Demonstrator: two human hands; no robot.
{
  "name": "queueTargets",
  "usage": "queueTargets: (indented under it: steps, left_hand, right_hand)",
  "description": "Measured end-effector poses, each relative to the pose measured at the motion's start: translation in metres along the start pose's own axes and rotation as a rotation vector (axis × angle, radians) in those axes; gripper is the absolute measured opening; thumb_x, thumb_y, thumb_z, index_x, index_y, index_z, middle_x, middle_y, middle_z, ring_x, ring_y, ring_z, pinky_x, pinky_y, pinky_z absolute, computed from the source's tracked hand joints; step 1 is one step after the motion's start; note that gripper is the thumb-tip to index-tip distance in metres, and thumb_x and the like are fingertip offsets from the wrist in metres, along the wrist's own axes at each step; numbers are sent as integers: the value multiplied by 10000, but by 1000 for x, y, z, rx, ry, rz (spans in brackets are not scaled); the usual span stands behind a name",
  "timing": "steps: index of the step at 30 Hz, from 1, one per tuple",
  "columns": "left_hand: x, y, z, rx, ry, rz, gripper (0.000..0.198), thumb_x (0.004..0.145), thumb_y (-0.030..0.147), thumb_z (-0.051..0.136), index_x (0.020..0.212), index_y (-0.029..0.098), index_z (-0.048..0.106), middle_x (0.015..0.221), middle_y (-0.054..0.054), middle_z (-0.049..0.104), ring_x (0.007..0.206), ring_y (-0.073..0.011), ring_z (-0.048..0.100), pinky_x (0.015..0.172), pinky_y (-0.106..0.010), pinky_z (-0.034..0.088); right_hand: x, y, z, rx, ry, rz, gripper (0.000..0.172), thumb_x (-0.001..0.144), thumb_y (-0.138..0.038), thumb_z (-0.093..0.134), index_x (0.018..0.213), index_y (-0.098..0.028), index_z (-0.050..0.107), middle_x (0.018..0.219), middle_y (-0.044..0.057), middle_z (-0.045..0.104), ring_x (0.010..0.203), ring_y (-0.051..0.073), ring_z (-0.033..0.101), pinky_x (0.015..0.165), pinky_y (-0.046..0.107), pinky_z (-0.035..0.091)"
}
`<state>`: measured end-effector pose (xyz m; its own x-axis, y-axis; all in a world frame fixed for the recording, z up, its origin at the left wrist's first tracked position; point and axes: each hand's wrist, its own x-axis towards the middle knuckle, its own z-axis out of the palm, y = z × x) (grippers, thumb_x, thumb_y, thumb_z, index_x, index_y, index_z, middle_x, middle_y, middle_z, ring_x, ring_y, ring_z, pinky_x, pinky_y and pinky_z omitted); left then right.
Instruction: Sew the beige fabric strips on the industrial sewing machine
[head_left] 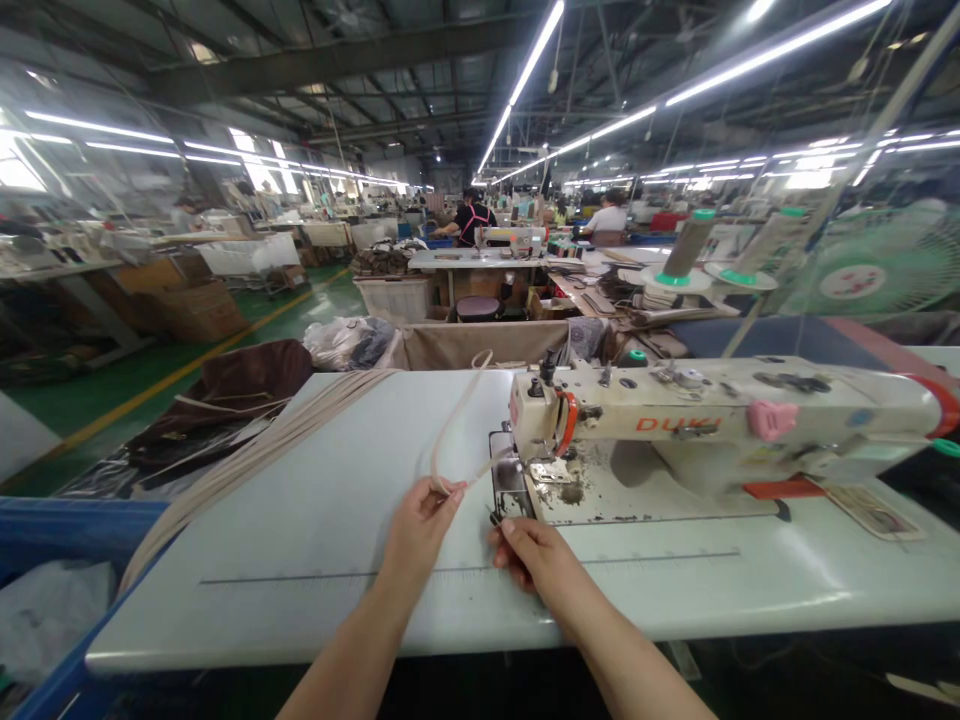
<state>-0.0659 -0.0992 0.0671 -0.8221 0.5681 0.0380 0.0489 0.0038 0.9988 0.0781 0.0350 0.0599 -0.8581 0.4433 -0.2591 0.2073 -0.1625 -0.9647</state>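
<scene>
My left hand [426, 520] pinches a narrow beige strip [444, 440] between thumb and fingertips, just left of the sewing machine [637, 410]. From the pinch the strip loops up and away over the table, and a pale length runs right toward the needle area. Close by, my right hand [534, 552] is closed with curled fingers at the front left corner of the machine bed. A small dark-tipped tool [495, 517] pokes out of it; its kind is too small to tell. The presser foot [553, 470] sits right of both hands.
A bundle of beige strips [262, 450] drapes over the table's left side, beside a blue bin [67, 520]. Thread cones [684, 250] and a green fan [862, 270] stand behind the machine. A fabric-lined bin [480, 343] adjoins the far edge. Co-workers sit further back.
</scene>
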Motion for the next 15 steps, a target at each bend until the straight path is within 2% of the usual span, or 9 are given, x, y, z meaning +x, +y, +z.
queueTargets:
  steps: [4,8,12,15]
  left_hand:
    - [-17,-9,-7,-16,47,76,361,814,557,778,918,236,647,1086,-89,768,1134,-266,719,1043,-401,576]
    - [-31,-13,-14,0,43,139,290,862,501,757,921,235,656,1092,-97,734,1156,-261,704,1073,-412,572]
    - [-43,-11,-22,19,21,156,269,888,502,733,910,245,658,1066,-90,727,1166,-267,698,1063,-401,581]
    - [-49,-6,-29,71,21,149,293,887,537,730,921,251,677,1047,-83,736,1119,-267,711,1023,-386,593]
  right_hand:
    - [11,-4,8,76,-40,5,734,763,-884,634,876,-160,684,689,36,648,471,71,364,442,237,185]
    - [16,-10,16,88,-105,6,730,759,-891,629,835,-167,684,641,10,596,447,65,306,444,240,167]
    - [19,-15,23,53,-165,-13,649,823,-840,605,822,-194,661,613,-42,477,480,72,260,483,239,170]
    - [18,-19,24,-24,-164,-56,590,883,-793,540,789,-216,613,591,-63,386,512,97,261,517,251,198]
